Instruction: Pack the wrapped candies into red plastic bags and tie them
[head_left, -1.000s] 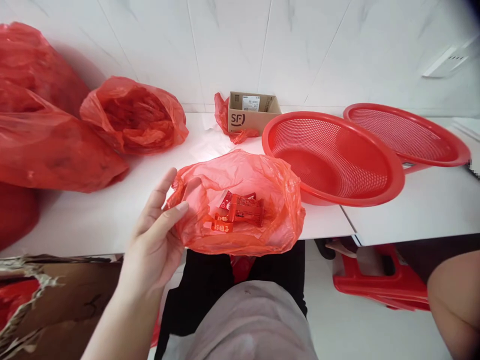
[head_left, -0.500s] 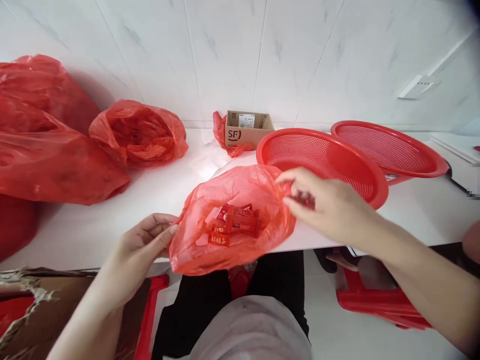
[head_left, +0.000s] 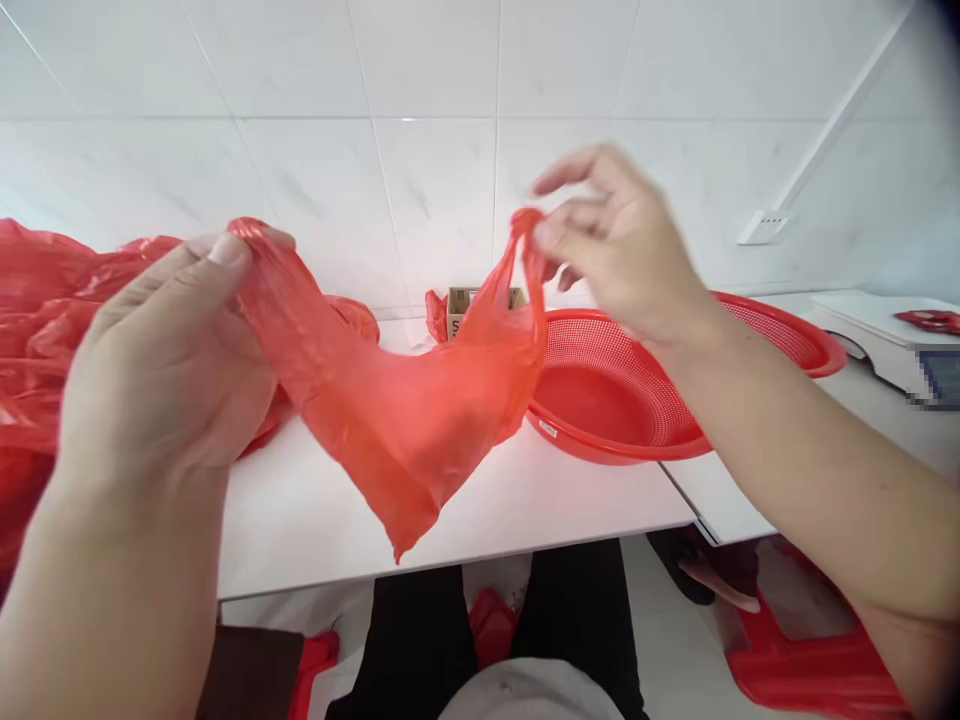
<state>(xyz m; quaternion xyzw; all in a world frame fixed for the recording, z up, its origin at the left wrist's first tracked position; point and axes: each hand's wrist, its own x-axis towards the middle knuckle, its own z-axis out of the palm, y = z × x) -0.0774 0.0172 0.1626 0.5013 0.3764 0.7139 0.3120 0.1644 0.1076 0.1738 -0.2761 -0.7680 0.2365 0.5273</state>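
A thin red plastic bag [head_left: 405, 400] hangs above the white table, stretched between both hands by its handles. My left hand [head_left: 172, 340] is closed around one handle at the upper left. On the other side my right hand [head_left: 607, 240] pinches the second handle between thumb and a finger, with the index finger lifted away. The bag's lower corner sags down toward the table's front. Its contents are hidden behind the red plastic; only a darker bulge shows low in it.
Two red mesh baskets [head_left: 600, 400] stand at the right. A small cardboard box [head_left: 457, 310] sits against the tiled wall. More red bags [head_left: 45, 330] are heaped at the left. A white scale [head_left: 892, 340] and a red stool [head_left: 817, 660] are at the right.
The bag was wide open low over the table edge, showing red packets inside. Now both hands have lifted it by its handles, and its mouth is drawn narrower.
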